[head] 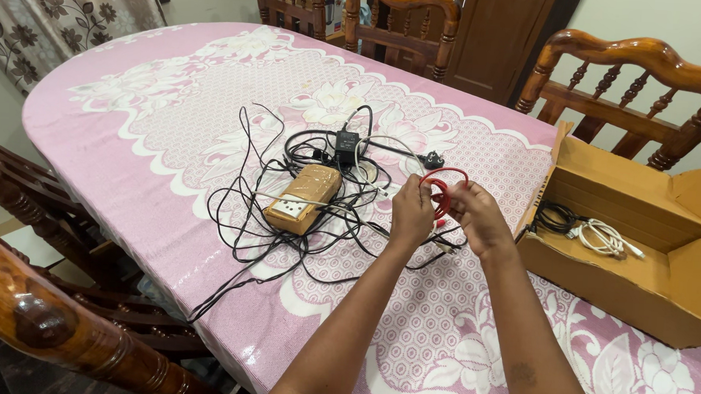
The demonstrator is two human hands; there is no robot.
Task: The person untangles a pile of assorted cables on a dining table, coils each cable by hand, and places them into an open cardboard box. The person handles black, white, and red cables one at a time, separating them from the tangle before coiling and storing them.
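Now, hands: left hand (410,210) and right hand (477,218) both pinch the red cable (444,186), looped, mid-worktop.
Done: two coiled cables in cardboard box (602,274), three o'clock.
Left: black tangle (286,210), nine o'clock.

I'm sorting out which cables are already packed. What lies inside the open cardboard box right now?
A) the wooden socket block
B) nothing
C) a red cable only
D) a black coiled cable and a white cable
D: a black coiled cable and a white cable lie on the bottom of the cardboard box, while both hands hold the red cable outside it.
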